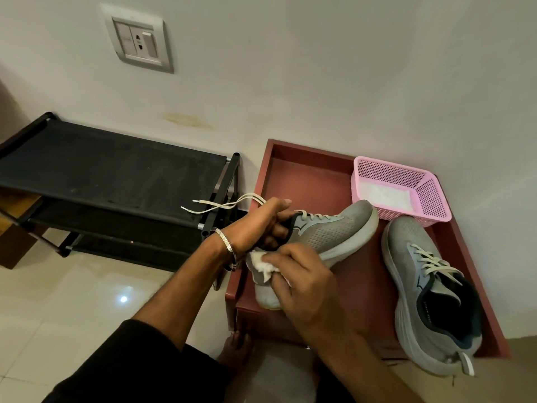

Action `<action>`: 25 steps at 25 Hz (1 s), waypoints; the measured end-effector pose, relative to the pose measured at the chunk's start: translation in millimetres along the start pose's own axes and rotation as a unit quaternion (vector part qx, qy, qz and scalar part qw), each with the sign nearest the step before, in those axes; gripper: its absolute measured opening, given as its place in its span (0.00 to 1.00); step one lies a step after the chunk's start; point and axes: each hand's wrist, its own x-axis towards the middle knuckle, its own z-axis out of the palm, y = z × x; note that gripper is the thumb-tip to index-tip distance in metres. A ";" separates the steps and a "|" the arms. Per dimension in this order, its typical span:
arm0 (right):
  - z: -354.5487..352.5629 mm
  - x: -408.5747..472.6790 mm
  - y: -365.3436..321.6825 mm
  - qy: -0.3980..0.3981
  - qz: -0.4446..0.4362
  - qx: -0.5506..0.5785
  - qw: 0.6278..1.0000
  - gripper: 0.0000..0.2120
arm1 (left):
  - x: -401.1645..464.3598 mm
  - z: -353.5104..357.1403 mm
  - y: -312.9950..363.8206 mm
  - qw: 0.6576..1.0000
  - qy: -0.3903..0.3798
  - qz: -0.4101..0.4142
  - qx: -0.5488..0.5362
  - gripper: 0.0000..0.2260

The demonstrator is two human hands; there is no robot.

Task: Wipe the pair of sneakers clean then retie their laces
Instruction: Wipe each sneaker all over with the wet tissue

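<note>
Far left: black shoe rack point(110, 170), fabric shelves, against the wall; wall socket point(139, 41) above it. Pale tiled floor point(72, 301) below.

Left of centre: loose lace ends point(220, 205) of the held sneaker, untied, trailing out over the corner of the rack. Left hand point(258, 225), metal bangle point(229, 247) at the wrist, fingers curled into the collar of the held sneaker point(328, 231), thumb over the top edge. Firm grip, sneaker steadied on its side, toe pointing right, heel toward the body.

Centre: right hand point(305, 286) pinching a white cloth point(261, 261), fingers closed on it and pressed against the heel end of the held sneaker. Cloth mostly hidden under the fingers, so exact contact patch hard to judge; probably the heel side and sole edge.

Under both: red wooden tray-topped stand point(305, 175), raised rim on three sides. Heel of the held sneaker resting at its front left edge.

Right: pink plastic basket point(404, 187) at the back of the stand, something white inside. Toe of the held sneaker just beside it. Second sneaker point(430, 295) lying on the stand's right side, heel overhanging the front edge, laces threaded, apparently loose, no bow visible.

Progress, as a judgement: wiping under way on the first sneaker. Second sneaker's state of cleaning cannot be told. Left to do: finish wiping, then tie both pairs of laces. Roughly early to mid task.
</note>
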 end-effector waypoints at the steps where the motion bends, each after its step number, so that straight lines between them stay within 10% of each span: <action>1: -1.5 2.9 4.6 -0.005 -0.013 -0.007 1.000 0.11 | -0.9 0.8 0.6 1.000 0.001 0.002 0.000 0.22; 6: -22.4 19.6 39.0 0.091 0.125 -0.023 0.988 0.11 | -3.6 3.6 3.2 1.000 0.018 0.001 0.010 0.19; 11: -2.6 0.7 3.6 -0.020 -0.020 -0.010 1.000 0.10 | -4.1 4.2 3.0 1.000 0.017 0.009 0.007 0.18; 15: -20.3 18.5 41.6 0.079 0.106 -0.025 0.991 0.11 | -6.3 4.4 4.6 1.000 0.019 0.006 0.019 0.21; 21: -7.2 1.1 9.3 -0.022 -0.015 0.002 1.000 0.11 | -6.1 3.7 5.6 0.999 0.032 -0.007 0.018 0.22; 25: -26.3 16.1 48.5 0.082 0.142 -0.023 0.986 0.12 | -10.1 5.8 8.5 0.997 0.054 -0.006 0.047 0.23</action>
